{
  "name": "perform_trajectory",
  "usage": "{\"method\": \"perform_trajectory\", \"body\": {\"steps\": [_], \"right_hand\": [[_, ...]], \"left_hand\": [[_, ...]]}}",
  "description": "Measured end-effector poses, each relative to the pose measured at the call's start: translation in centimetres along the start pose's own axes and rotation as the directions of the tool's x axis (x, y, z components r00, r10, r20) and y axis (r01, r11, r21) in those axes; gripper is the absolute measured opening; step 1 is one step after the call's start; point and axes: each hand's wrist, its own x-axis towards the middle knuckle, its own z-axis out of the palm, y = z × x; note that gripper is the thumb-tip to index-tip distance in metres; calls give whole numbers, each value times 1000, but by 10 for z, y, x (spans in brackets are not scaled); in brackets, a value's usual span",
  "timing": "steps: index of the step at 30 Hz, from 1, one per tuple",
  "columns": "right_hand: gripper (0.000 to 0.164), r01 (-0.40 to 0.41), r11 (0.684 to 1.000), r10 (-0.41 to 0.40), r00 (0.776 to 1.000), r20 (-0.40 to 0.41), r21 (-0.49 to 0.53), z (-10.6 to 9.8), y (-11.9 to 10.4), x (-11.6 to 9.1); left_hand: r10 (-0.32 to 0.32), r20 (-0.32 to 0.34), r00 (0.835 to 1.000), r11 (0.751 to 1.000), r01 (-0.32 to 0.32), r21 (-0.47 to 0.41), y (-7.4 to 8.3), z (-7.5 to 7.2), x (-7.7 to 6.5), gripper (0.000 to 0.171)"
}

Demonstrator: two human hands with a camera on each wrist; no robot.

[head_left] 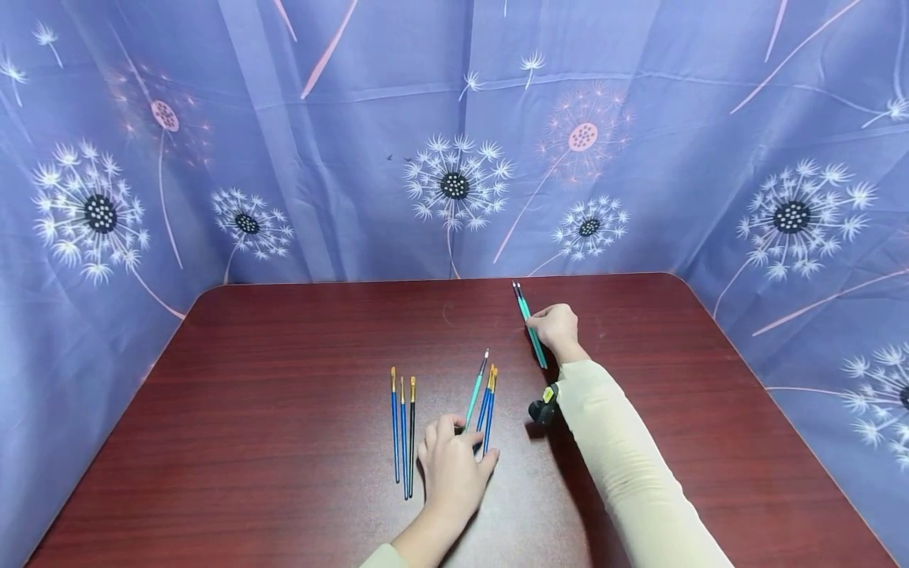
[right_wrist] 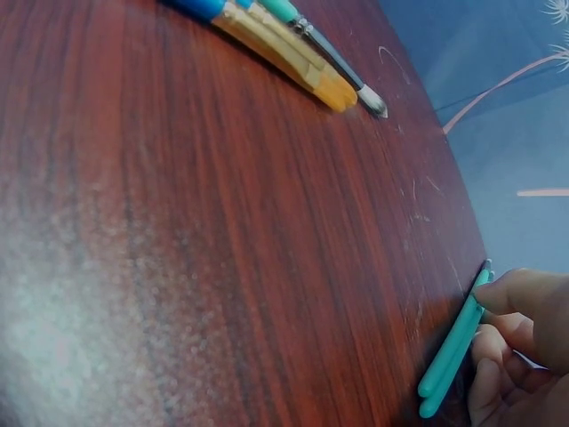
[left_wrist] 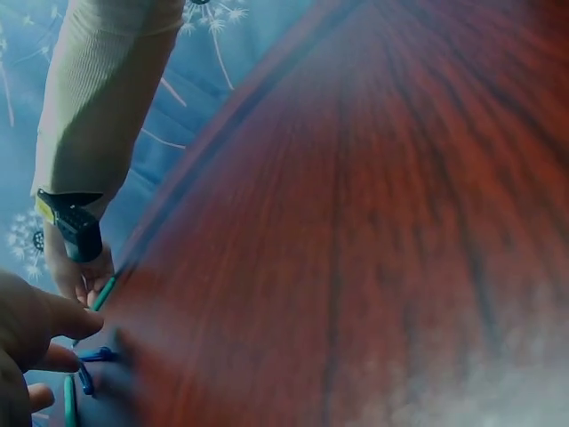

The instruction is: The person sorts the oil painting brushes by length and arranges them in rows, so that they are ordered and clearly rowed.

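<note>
My right hand pinches two teal brushes, seemingly to align them; my left hand spreads loosely beside blue brushes

The counter is surfaced in smooth, wood-grained material, glossy where light is reflected. The turquoise brushes are smoothly coated; the blue brushes are fitted with gold-toned metal ferrules. The curtain is made of matt, creased cloth, the sleeve of ribbed knit.
</note>
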Motion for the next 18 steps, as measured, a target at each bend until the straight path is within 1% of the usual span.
{"method": "perform_trajectory", "body": {"steps": [5, 11, 18], "right_hand": [[25, 1, 1000, -1, 1000, 6, 1, 1, 1, 0], [24, 4, 1000, -4, 1000, -5, 1, 1, 0, 1], [24, 11, 1000, -11, 1000, -7, 10, 0, 0, -1]], "left_hand": [[1, -12, 1000, 1000, -1, 30, -1, 4, 0, 21], [13, -58, 998, 1000, -11, 21, -2, 7, 1, 9], [19, -118, 993, 999, -14, 45, -2, 11, 2, 11]]}}
